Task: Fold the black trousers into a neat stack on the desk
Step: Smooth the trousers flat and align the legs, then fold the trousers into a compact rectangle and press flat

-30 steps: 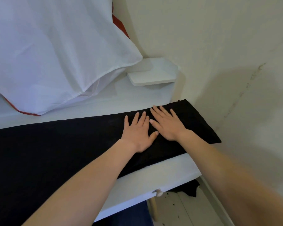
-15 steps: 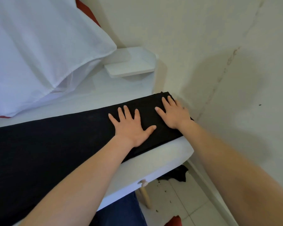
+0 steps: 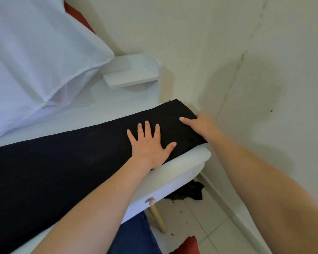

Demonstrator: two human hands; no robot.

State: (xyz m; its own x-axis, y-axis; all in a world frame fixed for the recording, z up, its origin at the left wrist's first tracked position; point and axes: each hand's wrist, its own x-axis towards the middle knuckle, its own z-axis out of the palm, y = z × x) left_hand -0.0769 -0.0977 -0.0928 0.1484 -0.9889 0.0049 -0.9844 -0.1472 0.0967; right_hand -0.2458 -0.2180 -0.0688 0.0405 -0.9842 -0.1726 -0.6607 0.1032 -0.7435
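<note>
The black trousers lie as a long flat strip across the white desk, their end reaching the desk's right edge by the wall. My left hand rests flat on the cloth near that end, fingers spread. Further right, my right hand is at the very end of the strip. Its thumb lies on top and its fingers curl over the edge out of sight, gripping the cloth.
A large white cloth hangs over the desk's back left. A small white shelf sits in the back corner. The wall runs close along the right. A dark rag lies on the tiled floor beside the desk leg.
My right hand slid right from beside the left hand to the end of the trousers and closed over the edge. The left hand stayed flat on the cloth.
</note>
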